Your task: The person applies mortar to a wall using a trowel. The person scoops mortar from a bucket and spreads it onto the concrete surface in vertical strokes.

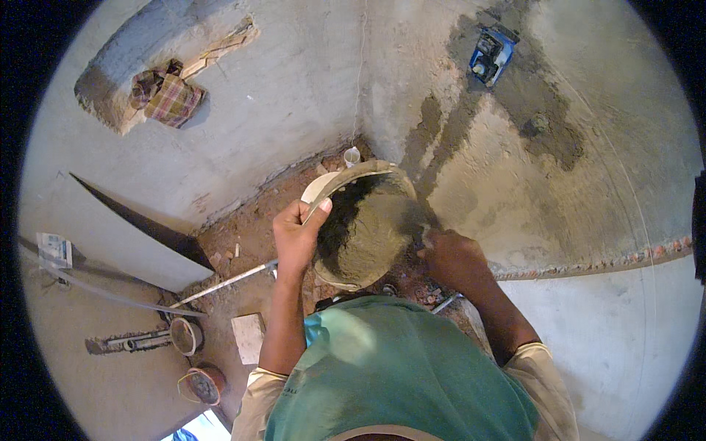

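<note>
A round, pale basin (351, 283) with grey wet mortar (375, 231) inside is in front of my body, tilted so that its inside shows. My left hand (298, 231) is closed on the left side of its rim, thumb over the edge. At the basin's right side my right hand (456, 257) is closed, its fingers curled round something smeared by motion. A small pale bit shows at those fingers, but I cannot make out what it belongs to. Dark wet patches of mortar (448, 140) mark the wall ahead.
A blue electrical box (491, 55) is set in the right wall. Checked cloth (175, 99) lies in a wall recess at the left. Lower left are a leaning board (147, 239), a pale pole (228, 283), a bucket (185, 336), a reddish container (204, 386) and a block (248, 338). Rubble covers the floor.
</note>
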`<state>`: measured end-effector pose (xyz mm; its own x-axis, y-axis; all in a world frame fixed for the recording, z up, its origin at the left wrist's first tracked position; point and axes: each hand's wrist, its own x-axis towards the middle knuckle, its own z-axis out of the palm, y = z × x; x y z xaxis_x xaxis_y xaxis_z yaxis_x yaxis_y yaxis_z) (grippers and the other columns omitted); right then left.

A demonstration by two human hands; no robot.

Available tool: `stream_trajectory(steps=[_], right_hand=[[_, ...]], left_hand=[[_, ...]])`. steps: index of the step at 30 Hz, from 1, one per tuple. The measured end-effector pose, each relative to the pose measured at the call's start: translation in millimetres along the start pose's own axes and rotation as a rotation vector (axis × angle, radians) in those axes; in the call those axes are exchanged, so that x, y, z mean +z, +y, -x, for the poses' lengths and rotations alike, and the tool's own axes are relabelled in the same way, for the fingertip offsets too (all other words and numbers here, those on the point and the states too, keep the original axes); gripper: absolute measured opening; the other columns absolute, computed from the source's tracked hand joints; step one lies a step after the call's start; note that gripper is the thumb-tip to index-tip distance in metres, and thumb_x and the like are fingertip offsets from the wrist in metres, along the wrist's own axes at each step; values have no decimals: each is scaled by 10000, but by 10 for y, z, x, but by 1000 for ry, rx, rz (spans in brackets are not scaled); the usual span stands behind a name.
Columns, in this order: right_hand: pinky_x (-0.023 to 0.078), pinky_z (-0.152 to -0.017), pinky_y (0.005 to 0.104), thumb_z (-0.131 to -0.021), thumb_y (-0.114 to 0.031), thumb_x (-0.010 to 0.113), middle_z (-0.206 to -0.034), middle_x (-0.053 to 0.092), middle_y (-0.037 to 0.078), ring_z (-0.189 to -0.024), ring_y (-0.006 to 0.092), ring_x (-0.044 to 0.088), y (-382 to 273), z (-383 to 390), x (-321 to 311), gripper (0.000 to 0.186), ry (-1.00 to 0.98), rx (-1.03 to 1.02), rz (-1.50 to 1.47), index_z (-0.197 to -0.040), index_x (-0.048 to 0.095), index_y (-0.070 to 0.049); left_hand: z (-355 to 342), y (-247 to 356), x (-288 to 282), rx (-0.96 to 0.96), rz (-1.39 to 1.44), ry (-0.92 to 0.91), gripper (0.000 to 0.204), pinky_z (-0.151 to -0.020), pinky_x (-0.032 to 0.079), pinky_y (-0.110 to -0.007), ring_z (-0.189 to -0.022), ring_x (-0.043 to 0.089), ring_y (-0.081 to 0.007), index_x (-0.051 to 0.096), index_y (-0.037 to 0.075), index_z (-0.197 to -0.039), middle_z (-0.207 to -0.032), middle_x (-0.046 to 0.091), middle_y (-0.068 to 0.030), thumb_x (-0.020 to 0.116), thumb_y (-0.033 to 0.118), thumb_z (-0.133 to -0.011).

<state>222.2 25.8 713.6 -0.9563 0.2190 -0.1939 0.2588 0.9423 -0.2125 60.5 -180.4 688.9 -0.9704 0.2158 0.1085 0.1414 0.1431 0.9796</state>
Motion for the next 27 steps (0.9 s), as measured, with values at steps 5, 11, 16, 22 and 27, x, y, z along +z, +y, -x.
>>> stream_trajectory(steps=[5, 11, 16, 22, 27], right_hand=[[486, -696, 441, -786, -318, 600, -812, 605, 217, -783, 359, 611, 273, 91, -80, 330, -53, 98, -1, -906, 587, -10], [495, -669, 449, -798, -369, 572, -757, 627, 197, -740, 352, 622, 420, 109, -142, 378, -319, -160, -38, -901, 596, -6], [472, -692, 460, -812, -421, 526, -755, 610, 197, -745, 357, 601, 649, -43, 382, 422, -299, -364, -216, -846, 605, -8], [441, -837, 413, -858, -462, 504, -975, 610, 210, -891, 331, 596, 505, -187, 580, 509, -514, -328, -721, -1100, 557, -18], [439, -842, 397, -856, -456, 507, -992, 615, 198, -948, 313, 584, 228, -354, 770, 506, -364, -164, -790, -1158, 540, -52]], left_hand=[[15, 160, 254, 25, -19, -10, 369, -458, 229, -220, -530, 289, -34, 435, 86, -550, -557, 378, 82, 713, 203, -763], [-2, 285, 648, 56, -141, 17, 417, -455, 253, -240, -528, 298, -57, 402, 82, -538, -544, 362, 62, 721, 250, -748], [-9, 0, 612, 122, -255, 23, 479, -451, 269, -270, -525, 298, -90, 352, 73, -515, -522, 342, 36, 724, 281, -734], [-29, -120, 573, 11, -116, 10, 426, -453, 258, -258, -526, 311, -71, 395, 70, -532, -536, 362, 51, 713, 253, -749], [-391, -479, 343, -37, -23, 40, 405, -460, 250, -249, -524, 298, -65, 402, 85, -537, -545, 361, 54, 704, 232, -763]])
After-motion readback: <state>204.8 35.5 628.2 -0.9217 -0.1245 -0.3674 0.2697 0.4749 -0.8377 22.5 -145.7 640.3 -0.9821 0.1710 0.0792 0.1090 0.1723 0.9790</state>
